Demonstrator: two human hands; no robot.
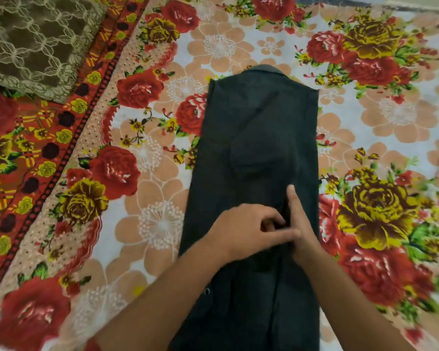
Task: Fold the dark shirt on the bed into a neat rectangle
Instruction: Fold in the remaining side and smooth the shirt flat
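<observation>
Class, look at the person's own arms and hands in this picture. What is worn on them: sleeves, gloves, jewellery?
Both arms are bare as far as the picture shows: no sleeve covers the left forearm or the right forearm. The left hand and the right hand wear no gloves. No ring, watch or bracelet can be seen, though the picture is slightly blurred.

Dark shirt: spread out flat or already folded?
Partly folded. The dark shirt lies as a long narrow strip, sides turned in, collar at the far end; it is not yet folded end to end.
</observation>
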